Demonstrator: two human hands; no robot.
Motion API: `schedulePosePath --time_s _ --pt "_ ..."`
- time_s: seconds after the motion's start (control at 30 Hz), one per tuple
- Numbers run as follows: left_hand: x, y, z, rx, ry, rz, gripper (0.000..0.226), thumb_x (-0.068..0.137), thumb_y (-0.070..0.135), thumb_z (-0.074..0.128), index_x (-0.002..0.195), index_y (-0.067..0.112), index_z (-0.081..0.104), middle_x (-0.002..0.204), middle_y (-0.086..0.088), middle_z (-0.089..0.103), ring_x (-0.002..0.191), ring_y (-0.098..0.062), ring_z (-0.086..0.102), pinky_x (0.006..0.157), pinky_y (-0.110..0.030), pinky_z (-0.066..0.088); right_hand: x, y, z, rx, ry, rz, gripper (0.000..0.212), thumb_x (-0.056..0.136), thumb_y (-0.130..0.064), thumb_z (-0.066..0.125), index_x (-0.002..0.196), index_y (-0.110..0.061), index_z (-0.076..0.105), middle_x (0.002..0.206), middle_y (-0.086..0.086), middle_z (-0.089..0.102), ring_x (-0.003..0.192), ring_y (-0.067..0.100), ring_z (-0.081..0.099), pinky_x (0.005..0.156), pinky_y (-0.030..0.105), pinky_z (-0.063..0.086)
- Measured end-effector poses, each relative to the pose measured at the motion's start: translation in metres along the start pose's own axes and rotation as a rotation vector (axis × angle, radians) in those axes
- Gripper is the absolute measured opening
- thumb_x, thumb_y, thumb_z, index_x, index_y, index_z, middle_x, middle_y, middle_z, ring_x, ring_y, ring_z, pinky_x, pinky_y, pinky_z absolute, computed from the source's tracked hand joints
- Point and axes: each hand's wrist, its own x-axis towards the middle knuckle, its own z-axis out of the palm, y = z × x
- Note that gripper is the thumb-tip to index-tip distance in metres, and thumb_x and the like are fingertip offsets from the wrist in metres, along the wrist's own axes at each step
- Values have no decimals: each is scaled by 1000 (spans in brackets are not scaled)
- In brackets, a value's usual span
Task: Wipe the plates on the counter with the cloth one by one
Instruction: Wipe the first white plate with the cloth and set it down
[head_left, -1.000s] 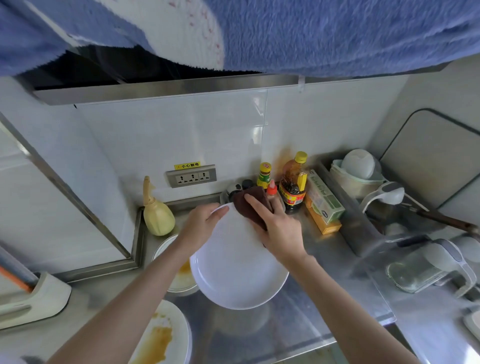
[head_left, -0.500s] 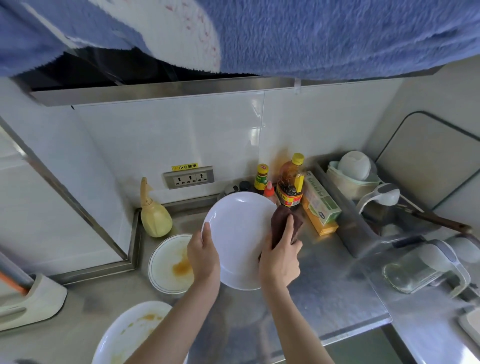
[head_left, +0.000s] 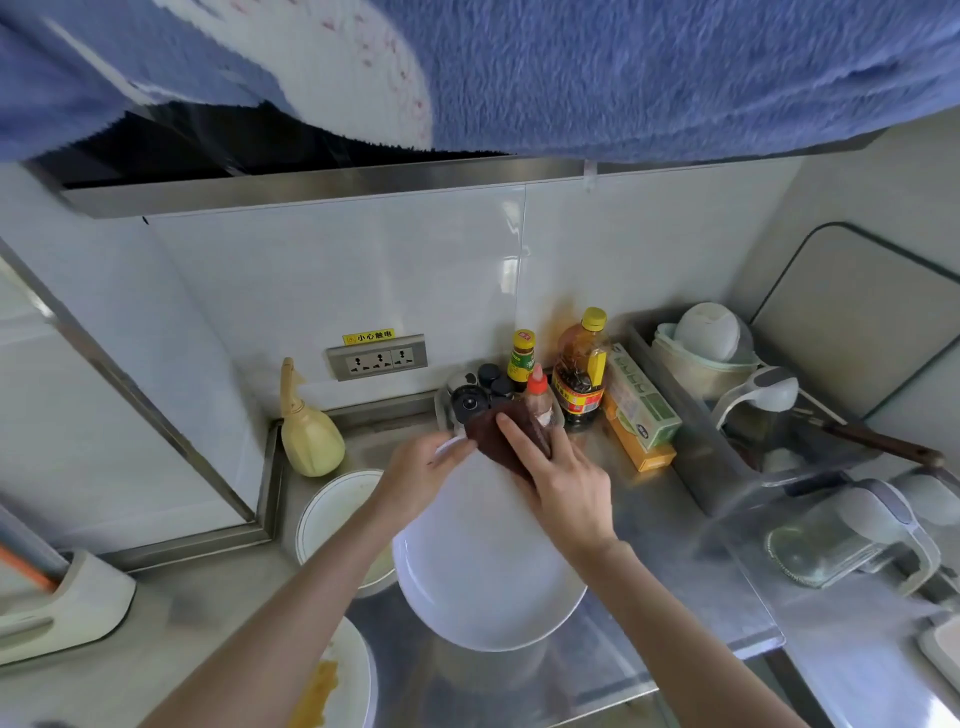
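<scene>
Steel counter (head_left: 649, 525) below, left hand (head_left: 415, 480) gripping plate (head_left: 483, 566), right hand (head_left: 558, 480) fingers flat on cloth (head_left: 498, 441)

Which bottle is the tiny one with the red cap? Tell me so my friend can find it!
Look at the wall socket, then go right to the bunch of bottles at the back of the counter. The red-capped bottle stands at the front, just behind the brown cloth. It is the smallest, and its neighbours have yellow caps.
</scene>
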Motion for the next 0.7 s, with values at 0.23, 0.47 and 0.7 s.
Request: schedulePosePath --time_s 0.23,0.47,0.7 --pt "-16 -9 21 -116 355 -192 46 96 29 47 56 13 29 54 -1 28 56 -19 28 57 -31 23 -4 -2 20 -210 42 284 79 70 -2 77 138 -18 41 131 27 48 116 43 48 96 52 44" --pt "-19 -19 39 -217 661 -356 46 97 32 43 68 -2 52 63 -11 48 63 -25 41 61 -33 33 -51 -22 34 -11 -234 623 80 71 -2 72 142 -16 39 133 23 40 108 37 45 73 42 55" --pt "-30 -28 63 -444 858 -591 41 100 28 35 110 -4 59 109 -23 61 105 -39 57 87 -38 43 -80 -84 19 376 -448 628 47 92 -34 47 138 -42 37 125 -1 30 116 23 38 84 35 47"
